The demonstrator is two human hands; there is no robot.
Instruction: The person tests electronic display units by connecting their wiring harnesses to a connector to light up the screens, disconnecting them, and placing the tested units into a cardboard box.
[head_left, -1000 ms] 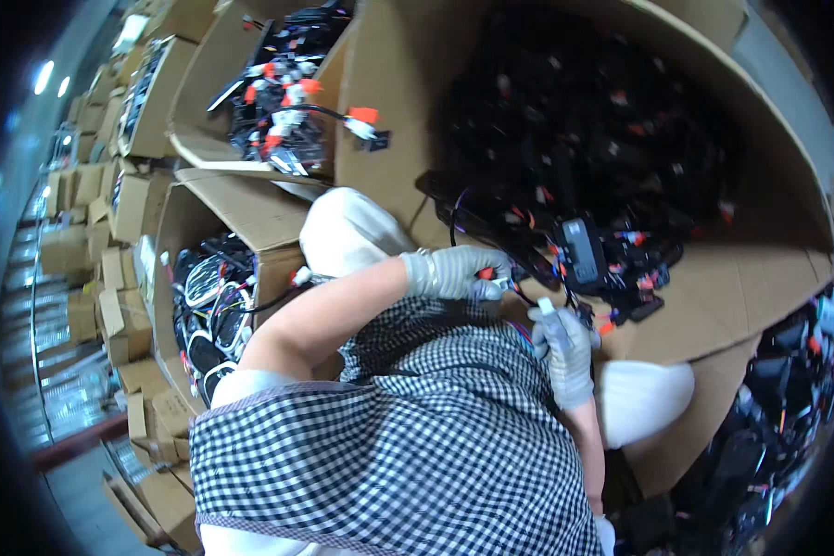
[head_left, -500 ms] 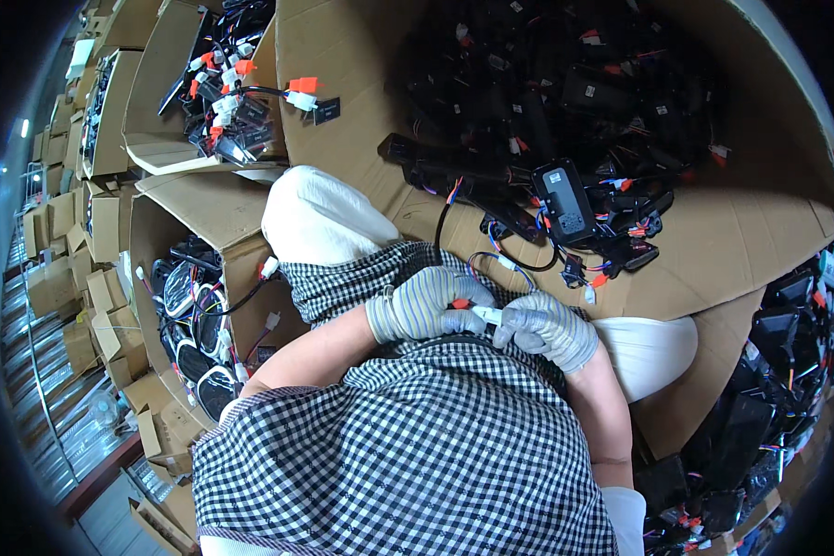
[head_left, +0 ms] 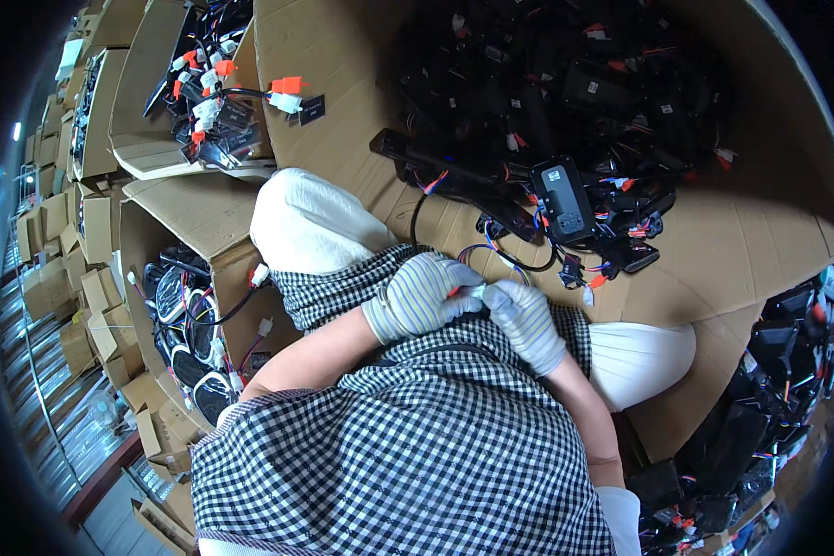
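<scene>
Both of my hands wear pale striped work gloves and meet over my checkered apron. My left hand (head_left: 423, 296) is closed, with a bit of red showing at its fingertips. Between the two hands sits a small pale plug connector (head_left: 477, 291), mostly covered by fingers. My right hand (head_left: 525, 324) pinches it from the other side. Just beyond the hands, thin coloured wires (head_left: 491, 255) and a black cable (head_left: 415, 218) run toward a black flat box-shaped device (head_left: 563, 199) and other black units on the cardboard. Whether the connector halves are joined is hidden.
A large open cardboard box (head_left: 713, 269) spreads ahead, heaped with dark wired devices (head_left: 528, 83). Smaller cartons at left hold connectors (head_left: 208, 111) and black-and-white parts (head_left: 195, 352). More black units (head_left: 732, 435) pile at right. My white-clad knees (head_left: 315, 218) flank the box edge.
Both hands have shifted slightly farther away from my body. The right hand has turned, its fingers now pointing up and left. The white connector is more covered than before.
</scene>
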